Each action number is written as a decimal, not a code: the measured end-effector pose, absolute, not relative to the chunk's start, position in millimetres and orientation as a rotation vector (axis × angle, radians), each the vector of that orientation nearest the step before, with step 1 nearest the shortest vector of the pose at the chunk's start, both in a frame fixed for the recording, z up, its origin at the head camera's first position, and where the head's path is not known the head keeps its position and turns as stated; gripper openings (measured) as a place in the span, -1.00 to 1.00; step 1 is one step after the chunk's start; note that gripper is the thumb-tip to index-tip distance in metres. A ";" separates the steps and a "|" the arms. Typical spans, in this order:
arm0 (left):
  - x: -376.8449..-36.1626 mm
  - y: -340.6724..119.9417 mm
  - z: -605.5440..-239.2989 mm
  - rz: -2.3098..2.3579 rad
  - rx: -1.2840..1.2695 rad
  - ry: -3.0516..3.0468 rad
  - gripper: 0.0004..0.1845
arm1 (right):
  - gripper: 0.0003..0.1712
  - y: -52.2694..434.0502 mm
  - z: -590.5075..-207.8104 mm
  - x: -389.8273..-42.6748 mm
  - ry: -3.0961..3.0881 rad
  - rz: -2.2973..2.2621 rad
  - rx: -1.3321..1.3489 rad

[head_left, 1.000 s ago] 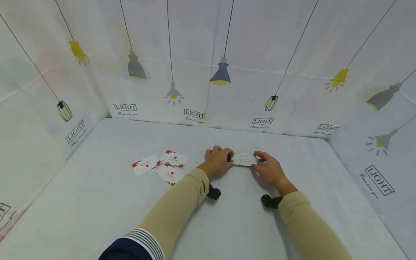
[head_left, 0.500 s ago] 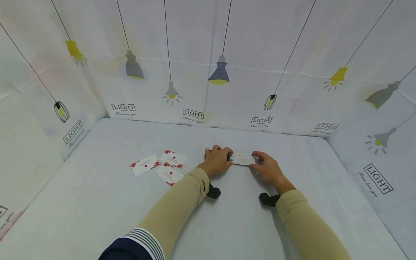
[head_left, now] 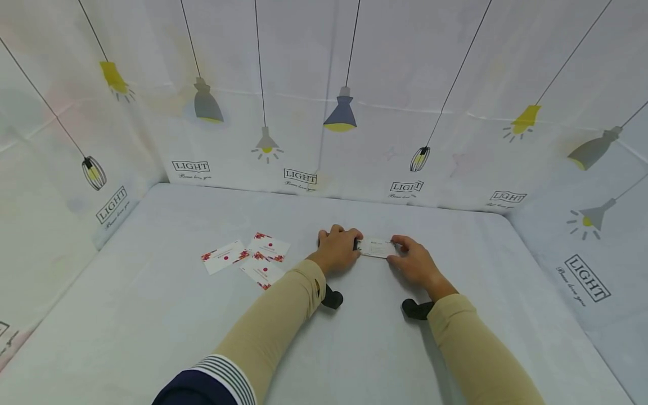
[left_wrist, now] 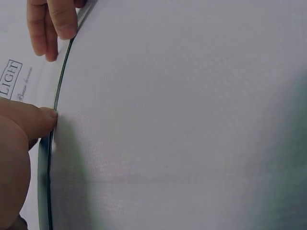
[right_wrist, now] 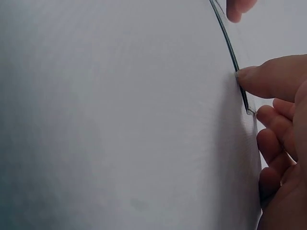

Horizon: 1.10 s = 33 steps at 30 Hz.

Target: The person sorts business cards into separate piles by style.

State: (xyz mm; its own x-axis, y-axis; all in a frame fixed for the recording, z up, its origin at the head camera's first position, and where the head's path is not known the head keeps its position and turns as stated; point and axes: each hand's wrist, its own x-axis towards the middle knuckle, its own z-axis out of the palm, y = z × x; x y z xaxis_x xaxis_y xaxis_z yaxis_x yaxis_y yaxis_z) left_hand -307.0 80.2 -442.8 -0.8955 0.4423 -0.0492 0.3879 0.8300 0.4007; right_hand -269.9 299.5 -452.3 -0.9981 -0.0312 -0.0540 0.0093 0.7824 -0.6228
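White printed card [head_left: 374,247] on or just above the table [head_left: 374,337]; left hand [head_left: 335,250] pinches its left end, right hand [head_left: 416,263] its right; neither has visibly shifted, suggesting steady holding; three red-patterned cards [head_left: 270,247] lie well left of it.

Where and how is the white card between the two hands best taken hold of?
Probably by the right end of the white card, coming from the right, with the thumb on the near long edge and a finger on the far one. Its flat, narrow rectangle suits such a pinch, and the left hand already covers the left end.
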 end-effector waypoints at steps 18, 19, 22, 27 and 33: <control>-307.6 77.2 -447.2 0.599 0.648 2.909 -0.54 | -0.29 298.9 -449.8 -268.7 2.885 -1.026 0.041; -307.3 75.5 -447.7 0.615 0.662 2.907 -0.54 | -0.29 298.2 -450.1 -268.0 2.881 -1.025 0.049; -306.5 68.8 -449.7 0.657 0.699 2.909 -0.56 | -0.28 296.6 -451.2 -266.3 2.877 -1.025 0.058; -303.9 55.5 -453.1 0.689 0.736 2.904 -0.55 | -0.28 294.5 -448.9 -261.8 2.917 -1.007 0.022; -295.0 40.1 -442.9 0.735 0.756 2.815 -0.56 | -0.30 284.7 -439.1 -252.5 2.943 -1.023 -0.006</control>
